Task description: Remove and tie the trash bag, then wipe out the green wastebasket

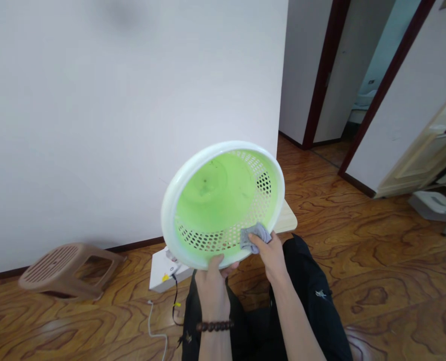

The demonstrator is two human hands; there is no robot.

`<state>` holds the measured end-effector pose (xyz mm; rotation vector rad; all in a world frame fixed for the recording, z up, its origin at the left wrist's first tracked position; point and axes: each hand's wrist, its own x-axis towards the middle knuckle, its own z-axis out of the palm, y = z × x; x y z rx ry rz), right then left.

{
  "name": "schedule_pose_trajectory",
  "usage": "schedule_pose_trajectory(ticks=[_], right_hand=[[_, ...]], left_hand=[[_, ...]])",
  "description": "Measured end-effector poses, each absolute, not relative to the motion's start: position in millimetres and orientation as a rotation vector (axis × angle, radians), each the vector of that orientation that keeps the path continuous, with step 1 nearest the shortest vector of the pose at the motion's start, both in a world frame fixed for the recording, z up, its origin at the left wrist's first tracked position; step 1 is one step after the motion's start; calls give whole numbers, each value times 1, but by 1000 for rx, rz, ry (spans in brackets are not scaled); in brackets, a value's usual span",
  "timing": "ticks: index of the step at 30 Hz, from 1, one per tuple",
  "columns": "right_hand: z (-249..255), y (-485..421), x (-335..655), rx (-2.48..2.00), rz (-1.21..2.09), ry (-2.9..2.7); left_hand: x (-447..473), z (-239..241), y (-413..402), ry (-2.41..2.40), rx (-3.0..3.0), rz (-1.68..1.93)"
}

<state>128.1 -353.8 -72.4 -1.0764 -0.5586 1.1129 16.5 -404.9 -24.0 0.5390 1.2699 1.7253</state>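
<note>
A round plastic basket, green inside with a white rim and bands of holes in its side, is tilted so that its inside faces me. My left hand, with a beaded bracelet at the wrist, grips the near rim, thumb on the inner side and fingers partly hidden beneath. My right hand is closed on a grey cloth, which lies against the inner wall by the right part of the near rim. Some dark specks show on the basket's bottom.
A brown plastic stool lies tipped by the white wall. Under the basket stand a white box with a black cord and a pale board. A white cable lies on the wooden floor. A doorway is at the right.
</note>
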Motion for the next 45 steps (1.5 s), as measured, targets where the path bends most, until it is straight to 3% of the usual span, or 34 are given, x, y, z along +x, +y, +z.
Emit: schedule_pose_trajectory(ticks=[4, 11, 16, 22, 29, 34, 41, 45], right_hand=[[-67, -354, 138, -1163, 940, -552], [-73, -364, 111, -1030, 1172, -597], [-58, -360, 129, -1064, 940, -510], [-59, -372, 111, -962, 1224, -711], [-57, -366, 127, -1141, 888, -570], [-64, -378, 107, -1119, 1035, -749], [-66, -363, 123, -1141, 899, -496], [-65, -378, 109, -1036, 1105, -691]], left_hand=[[13, -21, -408, 1280, 580, 1726], [13, -25, -406, 1286, 548, 1768], [14, -20, -408, 1265, 526, 1800], [13, -21, -407, 1233, 559, 1795], [10, -21, -408, 1244, 577, 1819], [7, -24, -408, 1257, 561, 1813], [6, -26, -409, 1277, 600, 1814], [8, -27, -407, 1265, 598, 1796]])
